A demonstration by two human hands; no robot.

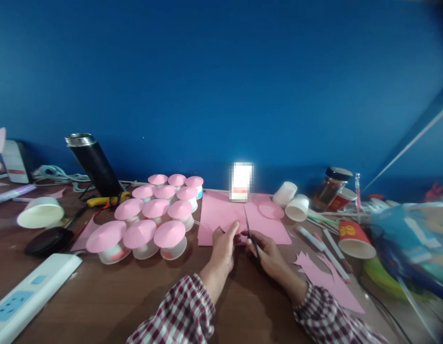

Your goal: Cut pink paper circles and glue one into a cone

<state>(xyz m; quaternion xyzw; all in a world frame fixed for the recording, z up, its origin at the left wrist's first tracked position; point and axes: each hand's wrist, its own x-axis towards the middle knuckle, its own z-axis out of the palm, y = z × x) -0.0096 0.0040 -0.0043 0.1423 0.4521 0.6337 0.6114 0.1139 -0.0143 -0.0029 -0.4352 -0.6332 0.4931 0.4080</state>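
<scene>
Near the middle of the table, my left hand [224, 246] is closed at the front edge of the pink paper [216, 215], thumb raised; whatever its fingers pinch is too small to make out. My right hand [267, 253] grips dark-handled scissors [255, 244], whose blades point away over the paper. A round pink piece [270, 210] lies on the sheets at the right. To the left stand several paper cups [173, 249] topped with pink paper cones [169, 233], in rows.
A black flask [97, 165], a white power strip [35, 291] and a black round object [49, 241] are at left. At right are white cups [297, 208], pens [332, 255], pink scraps [327, 282], a red cup [354, 239] and a jar [329, 188].
</scene>
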